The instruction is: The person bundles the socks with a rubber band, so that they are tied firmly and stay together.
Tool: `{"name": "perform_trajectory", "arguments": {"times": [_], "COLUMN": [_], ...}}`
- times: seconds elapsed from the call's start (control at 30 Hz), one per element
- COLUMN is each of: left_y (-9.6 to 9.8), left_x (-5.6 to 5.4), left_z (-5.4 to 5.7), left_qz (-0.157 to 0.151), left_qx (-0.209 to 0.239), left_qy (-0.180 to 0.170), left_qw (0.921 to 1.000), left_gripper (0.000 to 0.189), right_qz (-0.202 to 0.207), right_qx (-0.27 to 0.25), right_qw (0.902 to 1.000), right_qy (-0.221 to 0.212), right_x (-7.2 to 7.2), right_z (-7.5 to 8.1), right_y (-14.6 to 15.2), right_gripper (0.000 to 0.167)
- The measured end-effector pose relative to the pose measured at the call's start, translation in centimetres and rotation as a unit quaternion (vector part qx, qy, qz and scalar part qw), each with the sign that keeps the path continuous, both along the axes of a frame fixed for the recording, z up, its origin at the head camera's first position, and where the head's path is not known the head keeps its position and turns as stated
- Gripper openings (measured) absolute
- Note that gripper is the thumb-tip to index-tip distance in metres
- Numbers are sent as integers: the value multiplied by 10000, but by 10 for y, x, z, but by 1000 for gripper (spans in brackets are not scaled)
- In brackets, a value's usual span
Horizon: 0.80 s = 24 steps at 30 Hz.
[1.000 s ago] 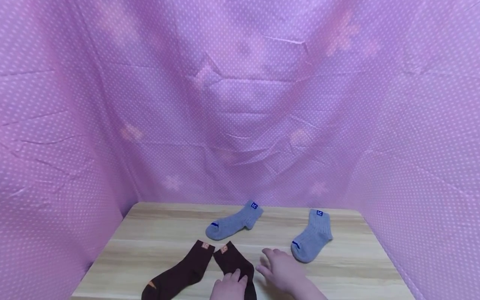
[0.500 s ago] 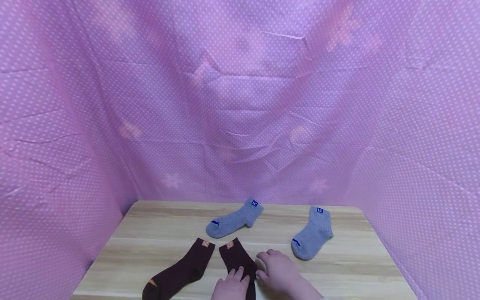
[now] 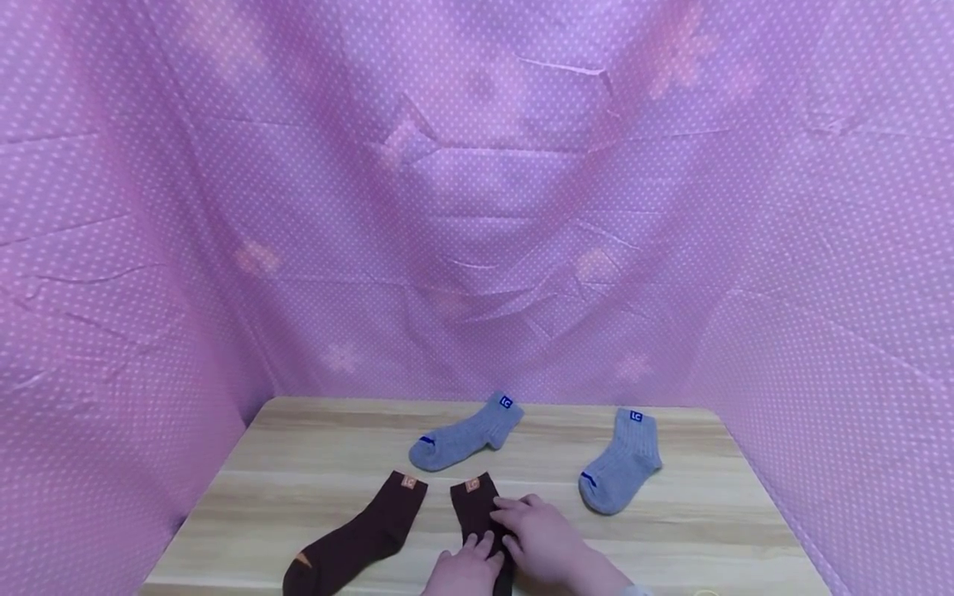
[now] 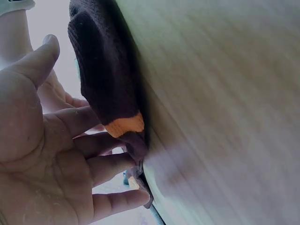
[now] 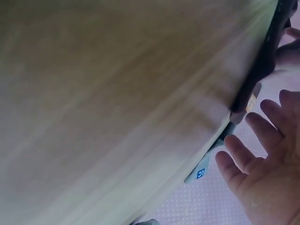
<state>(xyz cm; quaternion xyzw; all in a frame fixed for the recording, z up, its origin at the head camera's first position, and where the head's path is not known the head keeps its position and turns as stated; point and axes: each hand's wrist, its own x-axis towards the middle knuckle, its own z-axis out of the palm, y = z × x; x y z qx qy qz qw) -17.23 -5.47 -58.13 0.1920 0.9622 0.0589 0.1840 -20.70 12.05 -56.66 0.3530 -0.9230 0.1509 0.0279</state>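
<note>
As the central brown sock is touched from two sides, three others are left alone

Reckoned from it, the loose brown sock is seen at 9 o'clock on the bench. By the left hand, at 7 o'clock, the central brown sock is touched with straight, released fingers. The far grey sock is set at 12 o'clock. The central brown sock's long axis is pointed between 11 and 12, its labelled cuff shown beyond the fingers. By the right hand, at 3 o'clock and nearer that cuff, its edge is met with loosely extended fingers, nothing grasped. The right grey sock is set at 2 o'clock. Since a second ago, the cuff has been swung clockwise, and the right hand's gap closed.
</note>
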Motion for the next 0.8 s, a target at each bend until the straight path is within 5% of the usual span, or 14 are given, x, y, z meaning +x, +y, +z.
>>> {"name": "perform_trajectory", "arguments": {"times": [0.23, 0.8], "left_y": [2, 1], "left_x": [-3, 13], "left_z": [-7, 1], "left_qz": [-250, -161], "left_qx": [186, 53], "left_qy": [-401, 141], "left_qw": [9987, 9998], "left_gripper": [56, 53], "right_qz": [-205, -662], "right_qx": [340, 750], "right_qw": [9992, 9947], "right_qy": [4, 236], "right_x": [-1, -1], "right_z": [-5, -7], "right_y": [-3, 4], "right_gripper": [38, 31]}}
